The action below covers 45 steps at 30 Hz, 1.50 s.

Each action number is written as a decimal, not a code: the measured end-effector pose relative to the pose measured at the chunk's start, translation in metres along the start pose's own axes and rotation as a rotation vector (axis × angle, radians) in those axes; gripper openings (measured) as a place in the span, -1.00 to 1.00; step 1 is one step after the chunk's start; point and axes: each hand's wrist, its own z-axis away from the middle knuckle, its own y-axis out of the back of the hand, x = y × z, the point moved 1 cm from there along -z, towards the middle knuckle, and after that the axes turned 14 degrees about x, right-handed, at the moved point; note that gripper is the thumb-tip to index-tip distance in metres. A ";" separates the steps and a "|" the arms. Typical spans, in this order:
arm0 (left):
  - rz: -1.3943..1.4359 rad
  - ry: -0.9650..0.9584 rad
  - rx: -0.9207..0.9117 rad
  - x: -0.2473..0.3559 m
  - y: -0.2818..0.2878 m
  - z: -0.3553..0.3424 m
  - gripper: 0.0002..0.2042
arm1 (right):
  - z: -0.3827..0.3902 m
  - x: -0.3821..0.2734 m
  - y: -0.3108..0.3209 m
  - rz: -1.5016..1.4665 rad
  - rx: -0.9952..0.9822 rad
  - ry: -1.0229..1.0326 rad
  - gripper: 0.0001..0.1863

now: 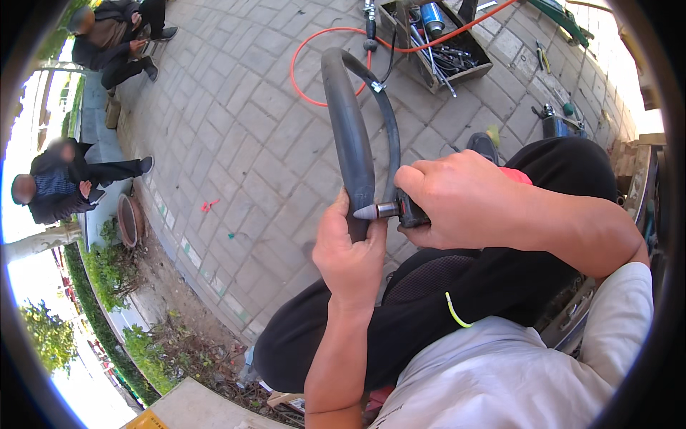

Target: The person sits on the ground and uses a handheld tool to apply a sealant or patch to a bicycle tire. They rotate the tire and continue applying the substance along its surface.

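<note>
My left hand (348, 252) is closed around the lower end of a black inner tube (348, 118), its thumb and fingers on either side. The tube loops away from me above the paving, with a small metal valve part (377, 86) on its far right side. In my right hand (464, 189) is a handheld power grinder (411, 212), mostly covered by my fingers. Its pale cone-shaped bit (366, 212) points left and lies against or just over the tube's surface beside my left thumb; whether it touches I cannot tell.
An open toolbox (468, 71) with sockets, rods and a blue can stands ahead to the right. An orange hose (294, 68) curls over the brick paving (236, 129). Pliers (543, 56) lie farther right. Two people (118, 36) sit at the left edge, near a round pot (130, 220).
</note>
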 end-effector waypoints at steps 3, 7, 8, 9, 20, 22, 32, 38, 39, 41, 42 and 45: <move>-0.039 0.006 -0.033 -0.003 0.004 0.001 -0.55 | -0.001 0.003 -0.003 0.025 0.030 -0.002 -0.56; 0.011 0.043 -0.036 -0.002 0.005 -0.001 -0.55 | 0.000 -0.002 -0.002 -0.037 0.017 0.017 -0.66; 0.016 0.054 -0.040 -0.001 0.005 -0.002 -0.55 | -0.001 -0.002 0.000 -0.019 0.023 0.010 -0.66; 0.018 0.067 -0.043 -0.001 0.006 -0.002 -0.55 | -0.002 -0.001 0.000 -0.003 0.027 0.003 -0.66; 0.036 0.106 -0.053 -0.001 0.006 0.000 -0.60 | -0.004 0.002 0.003 0.016 0.019 -0.023 -0.66; 0.017 0.091 -0.058 0.000 0.006 -0.001 -0.60 | -0.004 0.002 0.004 0.016 0.011 -0.023 -0.65; 0.014 0.062 -0.055 0.000 0.006 -0.002 -0.60 | -0.005 0.001 0.005 0.017 0.018 -0.025 -0.66; -0.003 0.043 -0.048 -0.001 0.005 -0.001 -0.61 | -0.004 0.002 0.004 0.018 0.037 -0.010 -0.67; 0.002 0.052 -0.047 -0.001 0.005 0.000 -0.61 | -0.004 0.002 0.004 0.015 0.040 -0.008 -0.68; 0.004 0.071 -0.048 0.000 0.005 -0.001 -0.61 | -0.004 0.002 0.004 0.015 0.033 -0.012 -0.68; 0.005 0.080 -0.047 0.000 0.005 -0.001 -0.61 | -0.005 0.002 0.005 0.018 0.023 -0.016 -0.68; -0.029 0.008 -0.030 -0.003 0.006 -0.001 -0.62 | -0.004 0.002 0.005 0.019 0.022 -0.015 -0.69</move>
